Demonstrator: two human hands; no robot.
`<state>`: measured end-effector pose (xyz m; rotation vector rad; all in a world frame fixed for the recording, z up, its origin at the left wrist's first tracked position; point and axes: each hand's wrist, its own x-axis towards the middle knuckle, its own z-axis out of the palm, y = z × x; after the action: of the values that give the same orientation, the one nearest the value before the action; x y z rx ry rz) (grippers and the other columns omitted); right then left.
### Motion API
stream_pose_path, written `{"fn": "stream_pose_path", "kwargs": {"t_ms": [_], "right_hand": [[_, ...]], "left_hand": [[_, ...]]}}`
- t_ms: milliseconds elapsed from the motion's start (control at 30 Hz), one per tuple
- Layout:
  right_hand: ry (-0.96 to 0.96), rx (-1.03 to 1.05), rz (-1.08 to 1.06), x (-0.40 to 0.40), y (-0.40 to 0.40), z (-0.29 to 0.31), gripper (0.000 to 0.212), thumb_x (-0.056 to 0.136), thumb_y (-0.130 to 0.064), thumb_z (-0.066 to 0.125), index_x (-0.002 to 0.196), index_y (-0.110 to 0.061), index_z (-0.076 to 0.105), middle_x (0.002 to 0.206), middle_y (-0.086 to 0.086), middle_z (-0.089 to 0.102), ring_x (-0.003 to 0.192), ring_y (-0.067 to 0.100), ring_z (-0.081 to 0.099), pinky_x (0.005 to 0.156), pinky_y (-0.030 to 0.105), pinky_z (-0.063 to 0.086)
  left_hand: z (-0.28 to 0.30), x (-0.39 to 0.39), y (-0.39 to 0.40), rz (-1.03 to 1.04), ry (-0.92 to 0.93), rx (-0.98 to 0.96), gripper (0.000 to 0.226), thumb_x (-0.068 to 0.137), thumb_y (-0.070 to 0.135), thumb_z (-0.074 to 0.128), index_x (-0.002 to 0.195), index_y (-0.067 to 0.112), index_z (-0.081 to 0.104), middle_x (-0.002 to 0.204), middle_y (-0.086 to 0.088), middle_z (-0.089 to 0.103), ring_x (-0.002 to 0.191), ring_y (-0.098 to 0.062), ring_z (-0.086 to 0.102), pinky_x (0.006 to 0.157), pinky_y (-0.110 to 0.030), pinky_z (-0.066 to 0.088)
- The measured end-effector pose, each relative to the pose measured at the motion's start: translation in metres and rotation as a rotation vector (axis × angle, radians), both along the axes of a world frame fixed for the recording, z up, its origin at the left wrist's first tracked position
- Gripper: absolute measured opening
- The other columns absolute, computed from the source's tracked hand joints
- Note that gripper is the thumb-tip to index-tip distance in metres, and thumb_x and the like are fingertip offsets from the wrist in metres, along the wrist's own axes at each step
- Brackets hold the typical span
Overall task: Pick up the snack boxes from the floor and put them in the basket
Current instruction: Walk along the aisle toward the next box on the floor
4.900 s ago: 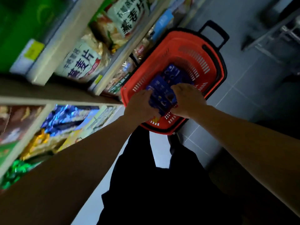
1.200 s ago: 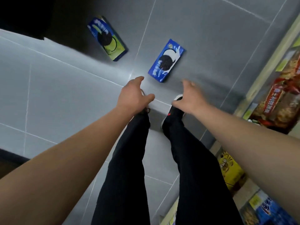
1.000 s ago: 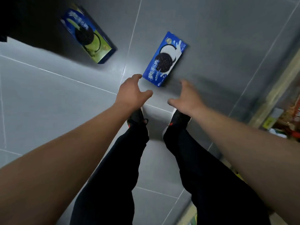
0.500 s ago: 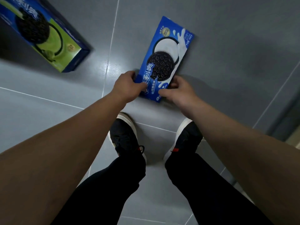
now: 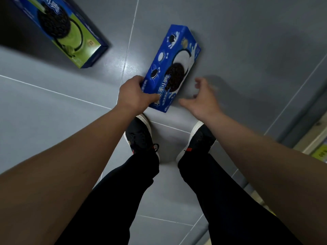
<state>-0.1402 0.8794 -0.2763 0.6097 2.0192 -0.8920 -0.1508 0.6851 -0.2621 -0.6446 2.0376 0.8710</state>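
Blue box: the blue snack box is tipped up on its long edge on the grey floor, near end gripped, just ahead of the shoes.
Left hand: the left hand curls round the near end of the blue box, thumb across its printed face.
Right hand: the right hand hangs just beside the box, fingers loosely spread, holding nothing and blurred.
Green box: a second snack box, green-faced, lies flat on the floor well apart to the left, untouched.
Done: judging from this view, one box is only being lifted; nothing here shows any box delivered.
Left: carry the blue box to the basket, then fetch the green one.
Hidden: the basket is out of view; the green box's far end is cut off by the frame; a shelf edge shows only partly at right.
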Motion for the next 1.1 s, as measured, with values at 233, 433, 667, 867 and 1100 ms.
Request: {"fn": "stream_pose_path", "kwargs": {"t_ms": [233, 433, 667, 867, 1100], "right_hand": [[0.558, 0.256, 0.575, -0.009, -0.005, 0.04, 0.076, 0.064, -0.014, 0.068, 0.137, -0.014, 0.046, 0.149, 0.009, 0.038, 0.133, 0.034, 0.038, 0.112, 0.045, 0.029], [0.28, 0.239, 1.044, -0.013, 0.006, 0.056, 0.07, 0.076, -0.016, 0.064, 0.141, -0.016, 0.039, 0.144, 0.008, 0.044, 0.135, 0.033, 0.035, 0.115, 0.047, 0.02], [0.235, 0.228, 0.994, 0.011, 0.026, 0.155, 0.048, 0.079, -0.019, 0.068, 0.123, -0.013, 0.05, 0.12, 0.011, 0.057, 0.111, 0.036, 0.053, 0.09, 0.04, 0.039], [0.245, 0.287, 0.929, 0.026, 0.041, 0.289, 0.046, 0.078, -0.017, 0.066, 0.121, -0.016, 0.052, 0.116, 0.009, 0.059, 0.106, 0.035, 0.055, 0.086, 0.038, 0.041], [0.278, 0.349, 0.67, 0.066, 0.041, 0.442, 0.046, 0.079, -0.025, 0.071, 0.119, -0.015, 0.051, 0.112, 0.01, 0.059, 0.103, 0.035, 0.055, 0.083, 0.039, 0.041]], "left_hand": [[0.021, 0.013, -0.009, -0.39, 0.135, -0.121, 0.051, 0.071, 0.033, 0.077, 0.116, 0.015, 0.061, 0.109, -0.011, 0.063, 0.096, -0.03, 0.06, 0.076, -0.037, 0.051], [0.062, 0.02, -0.007, -0.601, 0.203, -0.134, 0.042, 0.073, 0.023, 0.07, 0.114, 0.022, 0.06, 0.106, -0.004, 0.056, 0.102, -0.03, 0.049, 0.069, -0.041, 0.048], [0.161, 0.033, 0.006, -0.685, 0.236, -0.09, 0.042, 0.076, 0.023, 0.069, 0.117, 0.02, 0.059, 0.111, -0.007, 0.057, 0.104, -0.033, 0.047, 0.07, -0.045, 0.049], [0.295, 0.033, 0.024, -0.731, 0.256, -0.09, 0.044, 0.077, 0.02, 0.068, 0.12, 0.021, 0.059, 0.112, -0.007, 0.057, 0.106, -0.032, 0.047, 0.076, -0.046, 0.051], [0.437, 0.023, 0.031, -0.977, 0.38, -0.081, 0.047, 0.078, 0.018, 0.07, 0.123, 0.023, 0.058, 0.114, -0.004, 0.058, 0.106, -0.03, 0.049, 0.079, -0.043, 0.05]]}}
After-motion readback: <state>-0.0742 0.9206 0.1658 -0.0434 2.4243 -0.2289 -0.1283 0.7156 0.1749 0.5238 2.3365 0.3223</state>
